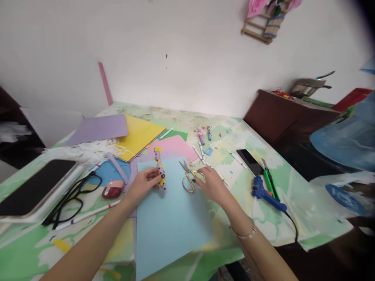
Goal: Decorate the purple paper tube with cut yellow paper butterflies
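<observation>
Between thumb and fingers, my left hand holds a decorated purple stick with yellow and dark dots, tilted over the light blue sheet. My right hand is at the gold-handled scissors, its fingers closed around one handle loop. The scissors' blades are apart and point away, over the upper part of the blue sheet. Pink paper lies just behind that sheet.
At the right are a blue glue gun, green cutters and a phone. Glasses, a red case and a tablet lie left. Several markers and two small decorated rolls are behind the scissors.
</observation>
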The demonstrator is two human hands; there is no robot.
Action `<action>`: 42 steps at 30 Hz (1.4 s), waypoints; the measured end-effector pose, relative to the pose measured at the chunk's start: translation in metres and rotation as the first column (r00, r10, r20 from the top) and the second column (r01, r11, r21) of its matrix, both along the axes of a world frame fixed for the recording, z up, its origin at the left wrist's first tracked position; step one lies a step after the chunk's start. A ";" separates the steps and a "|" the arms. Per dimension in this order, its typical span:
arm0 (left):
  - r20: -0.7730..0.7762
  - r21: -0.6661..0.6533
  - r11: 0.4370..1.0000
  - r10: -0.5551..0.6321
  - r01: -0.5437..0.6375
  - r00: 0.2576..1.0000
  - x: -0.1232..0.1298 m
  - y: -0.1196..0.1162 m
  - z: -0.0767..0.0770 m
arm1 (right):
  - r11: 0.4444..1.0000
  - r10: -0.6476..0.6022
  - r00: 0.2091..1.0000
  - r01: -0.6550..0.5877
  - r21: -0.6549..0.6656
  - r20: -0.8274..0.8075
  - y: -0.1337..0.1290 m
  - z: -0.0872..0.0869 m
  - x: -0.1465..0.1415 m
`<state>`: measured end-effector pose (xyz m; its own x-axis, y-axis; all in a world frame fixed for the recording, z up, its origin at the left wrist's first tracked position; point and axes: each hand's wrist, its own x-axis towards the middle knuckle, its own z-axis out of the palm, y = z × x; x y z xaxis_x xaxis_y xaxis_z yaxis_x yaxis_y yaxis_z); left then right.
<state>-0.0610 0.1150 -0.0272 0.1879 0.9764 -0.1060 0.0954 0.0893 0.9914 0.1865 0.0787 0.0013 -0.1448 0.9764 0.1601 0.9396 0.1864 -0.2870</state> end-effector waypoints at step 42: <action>-0.476 0.039 0.995 0.100 -0.092 0.874 0.025 0.146 0.027 | 0.819 -0.542 0.822 0.469 -0.329 -0.177 0.051 -0.021 0.098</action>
<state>-0.0363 0.2606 -0.0001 0.0234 0.9893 -0.1443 0.5487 0.1080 0.8290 0.2846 0.1297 -0.0198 0.3910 0.9085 -0.1473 0.7665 -0.4100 -0.4943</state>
